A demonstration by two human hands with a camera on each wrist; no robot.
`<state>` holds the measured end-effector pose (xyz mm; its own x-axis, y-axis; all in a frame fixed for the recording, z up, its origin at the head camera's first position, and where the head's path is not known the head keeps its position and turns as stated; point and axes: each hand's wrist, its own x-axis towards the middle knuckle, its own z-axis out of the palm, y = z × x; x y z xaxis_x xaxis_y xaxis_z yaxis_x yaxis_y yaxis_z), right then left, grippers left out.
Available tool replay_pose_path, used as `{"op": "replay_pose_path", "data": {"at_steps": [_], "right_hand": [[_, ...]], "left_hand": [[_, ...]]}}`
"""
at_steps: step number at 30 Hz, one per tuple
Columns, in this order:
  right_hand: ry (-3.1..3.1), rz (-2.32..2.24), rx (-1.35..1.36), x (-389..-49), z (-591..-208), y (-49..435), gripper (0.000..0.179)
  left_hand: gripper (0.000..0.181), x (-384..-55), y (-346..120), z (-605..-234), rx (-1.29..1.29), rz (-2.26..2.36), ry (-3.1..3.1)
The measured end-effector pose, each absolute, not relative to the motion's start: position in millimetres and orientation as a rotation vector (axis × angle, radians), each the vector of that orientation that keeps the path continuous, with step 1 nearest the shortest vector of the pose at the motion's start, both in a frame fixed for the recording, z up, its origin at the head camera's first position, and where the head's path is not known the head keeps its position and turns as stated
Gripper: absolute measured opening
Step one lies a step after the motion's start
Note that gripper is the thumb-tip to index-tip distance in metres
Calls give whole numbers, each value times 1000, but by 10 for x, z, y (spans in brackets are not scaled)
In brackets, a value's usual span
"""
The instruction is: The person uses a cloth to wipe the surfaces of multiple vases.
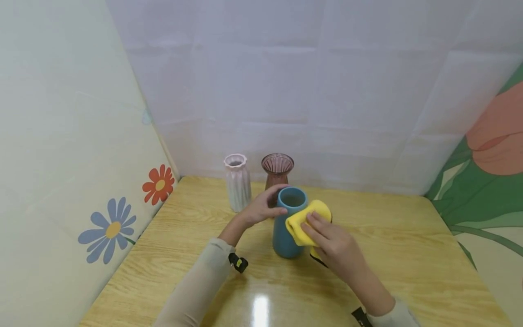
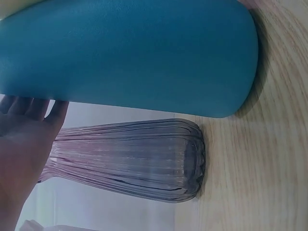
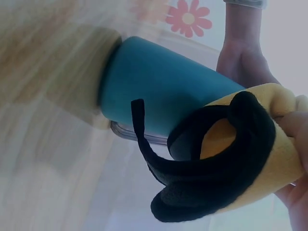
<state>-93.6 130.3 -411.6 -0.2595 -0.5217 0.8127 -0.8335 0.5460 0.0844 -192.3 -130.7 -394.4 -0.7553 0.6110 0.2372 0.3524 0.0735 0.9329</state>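
Observation:
A blue vase (image 1: 283, 238) stands upright on the wooden table. My left hand (image 1: 261, 208) grips it near the rim from the left, thumb in front and fingers behind. In my right hand (image 1: 341, 250) is a folded yellow cloth (image 1: 301, 230), pressed to the vase's upper right side. Black edging (image 3: 211, 178) on the cloth hangs loose in the right wrist view. The left wrist view shows the vase's smooth side close up, with my left fingertips partly hidden behind it.
Just behind the blue vase stands a ribbed purple glass vase (image 1: 278, 165), partly hidden. A pleated white-pink vase (image 1: 239, 186) is to its left. A white sheet (image 1: 327, 113) hangs along the table's back edge, and flower-patterned panels (image 1: 65, 181) flank both sides.

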Motion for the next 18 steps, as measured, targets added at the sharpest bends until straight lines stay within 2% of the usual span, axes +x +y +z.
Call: {"op": "replay_pose_path", "data": {"at_steps": [18], "right_hand": [[-2035, 445, 1144, -825, -4322, 1243, 59]], "left_hand": [[112, -1989, -1341, -3954, 989, 1716, 2090]]}}
